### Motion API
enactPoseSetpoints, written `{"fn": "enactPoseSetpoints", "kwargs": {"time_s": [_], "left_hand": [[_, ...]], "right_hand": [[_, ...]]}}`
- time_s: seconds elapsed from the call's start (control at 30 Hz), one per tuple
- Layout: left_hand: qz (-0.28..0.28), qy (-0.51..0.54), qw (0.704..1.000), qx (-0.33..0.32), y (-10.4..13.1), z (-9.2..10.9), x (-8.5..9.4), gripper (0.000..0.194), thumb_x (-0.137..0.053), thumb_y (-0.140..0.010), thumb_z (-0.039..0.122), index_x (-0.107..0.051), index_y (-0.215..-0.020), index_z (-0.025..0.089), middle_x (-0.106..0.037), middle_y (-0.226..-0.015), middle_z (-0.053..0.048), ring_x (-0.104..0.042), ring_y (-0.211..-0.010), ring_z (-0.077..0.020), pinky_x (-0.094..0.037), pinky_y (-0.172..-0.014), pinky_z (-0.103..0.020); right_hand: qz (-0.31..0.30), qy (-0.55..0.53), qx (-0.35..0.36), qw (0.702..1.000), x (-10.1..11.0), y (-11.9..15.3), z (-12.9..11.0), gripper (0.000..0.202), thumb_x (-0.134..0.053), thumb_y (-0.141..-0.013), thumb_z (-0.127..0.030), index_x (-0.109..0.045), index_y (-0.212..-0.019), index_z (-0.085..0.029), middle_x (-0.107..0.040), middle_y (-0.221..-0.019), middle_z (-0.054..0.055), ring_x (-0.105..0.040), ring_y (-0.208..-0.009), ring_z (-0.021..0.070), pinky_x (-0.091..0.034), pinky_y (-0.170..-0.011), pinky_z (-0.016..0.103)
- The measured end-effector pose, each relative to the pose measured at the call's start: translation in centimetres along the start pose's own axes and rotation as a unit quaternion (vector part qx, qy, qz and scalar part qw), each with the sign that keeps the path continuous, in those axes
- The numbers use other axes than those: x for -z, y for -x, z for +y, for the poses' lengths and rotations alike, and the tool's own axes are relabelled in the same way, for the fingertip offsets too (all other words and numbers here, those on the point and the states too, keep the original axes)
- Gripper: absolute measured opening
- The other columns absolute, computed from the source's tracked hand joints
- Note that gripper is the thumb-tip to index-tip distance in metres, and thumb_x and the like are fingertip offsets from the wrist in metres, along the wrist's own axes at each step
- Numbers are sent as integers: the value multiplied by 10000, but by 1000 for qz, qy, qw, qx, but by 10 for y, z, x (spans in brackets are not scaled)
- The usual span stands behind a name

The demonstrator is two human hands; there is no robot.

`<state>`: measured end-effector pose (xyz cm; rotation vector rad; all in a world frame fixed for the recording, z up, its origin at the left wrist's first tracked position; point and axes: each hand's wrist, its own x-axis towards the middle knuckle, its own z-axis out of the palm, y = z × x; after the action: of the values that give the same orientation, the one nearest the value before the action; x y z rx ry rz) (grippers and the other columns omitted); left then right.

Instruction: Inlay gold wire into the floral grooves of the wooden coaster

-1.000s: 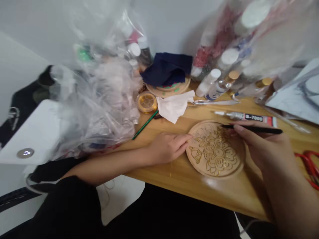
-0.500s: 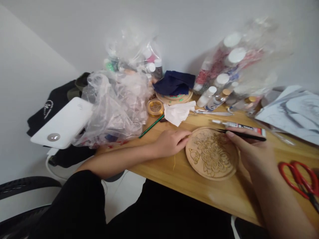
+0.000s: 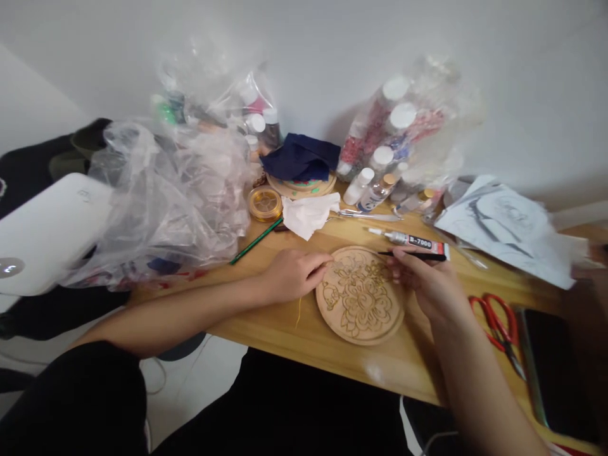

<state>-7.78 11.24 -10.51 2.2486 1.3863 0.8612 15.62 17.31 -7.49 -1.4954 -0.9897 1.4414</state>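
Note:
A round wooden board [image 3: 363,297] with a flower pattern outlined in gold lines lies near the table's front edge. At its left rim, my left hand [image 3: 294,277] is closed, its fingertips touching the edge. A thin gold wire [image 3: 298,313] trails out from under that hand onto the table. Black tweezers [image 3: 427,256] are gripped in my right hand [image 3: 430,282], over the board's upper right. Their tips point left above the pattern; whether they pinch anything is too small to tell.
Behind the board lie a B-7000 glue tube [image 3: 413,240], a white tissue [image 3: 308,215], a gold wire spool [image 3: 266,204] and a green pencil [image 3: 256,240]. Red-handled scissors [image 3: 496,323] and a phone [image 3: 558,373] are rightward. Plastic bags [image 3: 175,196], bottles [image 3: 375,193] and printed sheets [image 3: 508,221] stand along the back.
The camera view has swung right, so everything sits further left and the phone shows. My right hand and tweezers keep about the same place over the board; my left hand stays at its rim.

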Motion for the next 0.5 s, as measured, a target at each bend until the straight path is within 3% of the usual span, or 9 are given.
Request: {"fn": "enactPoseSetpoints", "kwargs": {"time_s": [0.23,0.33,0.4,0.5], "left_hand": [[-13,-34,999,-10,2,0,-3,225,-518,-920,204,-673,-1073,150,-760,-812,-37,-694,-669,-140,-499,-609,-237],[-13,-47,999,-16,3,0,-3,205,-531,-909,192,-678,-1048,157,-767,-850,-36,-709,-690,-148,-513,-614,-243],[-12,-57,998,-19,4,0,-4,197,-536,-899,186,-681,-1028,150,-766,-838,-41,-715,-685,-163,-520,-602,-252],[-15,-72,997,-25,7,0,-4,208,-527,-894,190,-680,-1025,137,-760,-811,-57,-717,-674,-185,-528,-587,-268]], "right_hand": [[-8,24,58,998,2,4,8,249,-851,-601,-339,-738,-756,-181,-661,-614,9,-531,-481,75,-439,-439,193],[-47,84,129,987,0,7,11,152,-805,-683,-293,-761,-801,-209,-704,-692,24,-590,-545,105,-502,-510,229],[-108,151,217,958,-3,10,12,100,-755,-742,-256,-768,-839,-235,-739,-794,40,-667,-685,149,-560,-624,272],[-189,235,346,889,-10,13,13,134,-705,-789,-196,-766,-894,-253,-756,-910,51,-702,-859,181,-580,-777,319]]}}
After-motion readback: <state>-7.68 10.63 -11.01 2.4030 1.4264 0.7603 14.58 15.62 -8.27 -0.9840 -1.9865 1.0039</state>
